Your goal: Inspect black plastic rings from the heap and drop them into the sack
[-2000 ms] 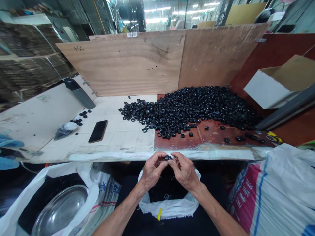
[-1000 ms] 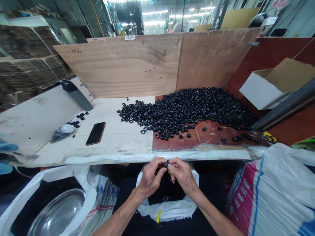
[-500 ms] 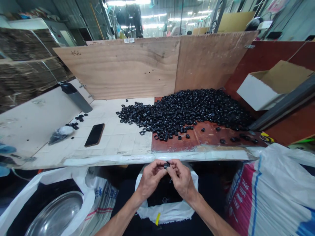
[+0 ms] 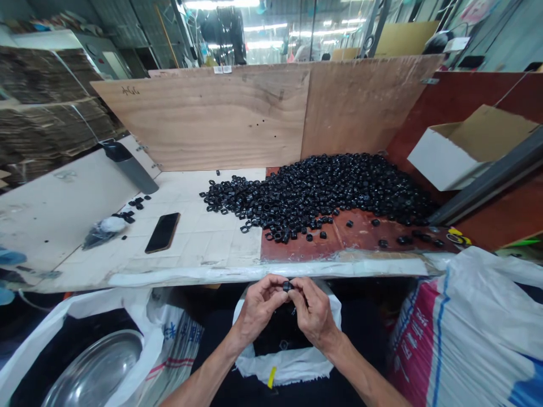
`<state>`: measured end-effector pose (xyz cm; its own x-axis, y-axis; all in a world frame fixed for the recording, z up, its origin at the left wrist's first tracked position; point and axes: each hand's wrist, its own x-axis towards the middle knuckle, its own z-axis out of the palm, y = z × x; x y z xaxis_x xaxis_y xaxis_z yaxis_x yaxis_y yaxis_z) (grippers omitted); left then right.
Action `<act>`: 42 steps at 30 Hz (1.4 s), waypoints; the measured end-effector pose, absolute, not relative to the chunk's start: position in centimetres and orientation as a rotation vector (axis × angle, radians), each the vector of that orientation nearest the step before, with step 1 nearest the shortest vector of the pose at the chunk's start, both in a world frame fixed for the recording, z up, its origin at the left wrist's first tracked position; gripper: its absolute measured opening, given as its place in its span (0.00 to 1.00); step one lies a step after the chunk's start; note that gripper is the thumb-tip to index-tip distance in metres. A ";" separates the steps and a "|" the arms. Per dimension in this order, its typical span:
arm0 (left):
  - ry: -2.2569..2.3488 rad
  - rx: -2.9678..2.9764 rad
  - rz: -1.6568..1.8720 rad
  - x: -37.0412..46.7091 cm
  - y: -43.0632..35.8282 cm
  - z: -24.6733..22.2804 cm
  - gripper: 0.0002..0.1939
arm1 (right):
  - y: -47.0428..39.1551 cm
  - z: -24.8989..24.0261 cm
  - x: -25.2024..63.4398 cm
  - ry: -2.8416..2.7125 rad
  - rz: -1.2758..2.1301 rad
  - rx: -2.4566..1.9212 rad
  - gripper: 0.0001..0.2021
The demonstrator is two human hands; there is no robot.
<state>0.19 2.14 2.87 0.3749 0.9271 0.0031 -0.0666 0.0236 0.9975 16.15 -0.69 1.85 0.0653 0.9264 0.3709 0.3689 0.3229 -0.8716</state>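
Note:
Between the fingertips of both hands is a small black plastic ring (image 4: 287, 286), just off the front edge of the bench. My left hand (image 4: 263, 302) pinches it from the left, thumb and fingers closed. From the other side my right hand (image 4: 311, 305) grips it too, its fingers bent. Below the hands, a white sack (image 4: 292, 366) lies open in front of me, dark inside with black parts in it. A large heap of similar black rings (image 4: 331, 186) spreads over the bench, with several strays along its near side.
On the bench's left are a phone (image 4: 163, 232), a grey bottle (image 4: 131, 167) and a small bag of dark parts (image 4: 104, 232). Yellow-handled scissors (image 4: 460, 236) lie at right, near an open white carton (image 4: 452, 158). Woven sacks (image 4: 475, 333) and a metal bowl (image 4: 99, 367) flank me.
The black ring has turned slightly between my fingertips, and my right fingers have shifted a little. The hands otherwise stay in place, and the heap looks the same.

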 end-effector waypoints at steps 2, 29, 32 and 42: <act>0.934 1.499 1.036 0.2 2.0 2.4 0.09 | -0.7 1.8 15.7 -1.397 0.781 -1.308 0.07; 1.358 2.210 1.042 1.3 15.6 1.6 0.06 | 10.9 0.8 20.4 -1.713 0.064 -1.762 0.09; 1.302 1.977 1.109 0.8 14.3 2.3 0.06 | 10.8 0.5 20.4 -1.675 0.063 -1.740 0.07; 0.852 1.111 1.083 0.1 10.8 2.5 0.17 | 9.4 2.1 19.4 -1.280 0.966 -1.224 0.14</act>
<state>0.06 10.75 2.55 0.2736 0.9618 -0.0121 -0.2378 0.0798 0.9680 19.44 9.41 2.14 0.0956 0.9831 0.1564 0.1191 0.1447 -0.9823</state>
